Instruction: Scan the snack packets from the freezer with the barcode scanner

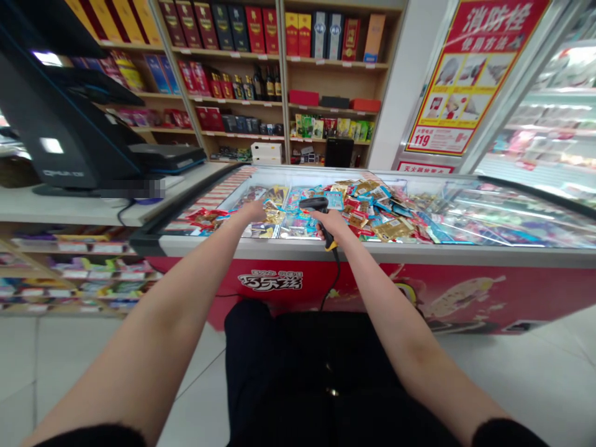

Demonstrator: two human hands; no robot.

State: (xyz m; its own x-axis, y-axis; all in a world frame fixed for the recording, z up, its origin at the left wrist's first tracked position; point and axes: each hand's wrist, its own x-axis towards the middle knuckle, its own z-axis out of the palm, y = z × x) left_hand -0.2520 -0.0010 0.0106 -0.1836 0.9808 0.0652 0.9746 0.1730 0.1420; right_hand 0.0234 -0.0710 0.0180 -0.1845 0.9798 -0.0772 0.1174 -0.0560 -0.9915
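Observation:
My right hand [329,223] is wrapped round the grip of a black and yellow barcode scanner [313,203], whose cable hangs down the front of the chest freezer [209,247]. To its left, my left hand [254,212] is closed at the edge of a shiny gold packet [274,213], over the freezer's glass top. The fingers are small and partly hidden. Right of the scanner lies a heap of gold, blue and red packets [367,205]. Several red packets [205,220] lie left of my left hand.
On the counter [69,208] at left stands a dark checkout terminal [79,124]. Shelves [223,99] with boxes and bottles rise behind the freezer. A red and yellow poster [472,74] hangs at the back right, beside a glass-fronted cabinet [549,124].

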